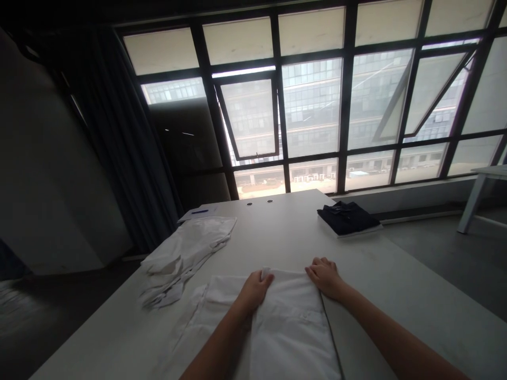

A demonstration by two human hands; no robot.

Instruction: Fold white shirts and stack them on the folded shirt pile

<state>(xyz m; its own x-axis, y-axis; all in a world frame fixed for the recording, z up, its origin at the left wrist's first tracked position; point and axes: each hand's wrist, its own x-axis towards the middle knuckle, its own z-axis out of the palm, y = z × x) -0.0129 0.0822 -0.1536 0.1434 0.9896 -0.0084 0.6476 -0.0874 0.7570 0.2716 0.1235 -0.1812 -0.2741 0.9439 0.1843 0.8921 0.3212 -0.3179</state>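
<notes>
A white shirt (293, 327) lies partly folded on the table in front of me, a doubled panel on its right and a looser layer spreading to the left. My left hand (255, 290) is closed, pinching the fabric at the far left corner of the doubled panel. At the far right corner, my right hand (325, 277) has its fingers curled over the shirt's edge. The near end of the shirt runs out of view at the bottom.
Another white garment (186, 248) lies loosely on the white table (277, 232) at left, with a blue pen (200, 211) on paper behind it. A folded dark shirt (348, 217) sits near the right edge. Windows stand beyond; a second table (475, 195) is at right.
</notes>
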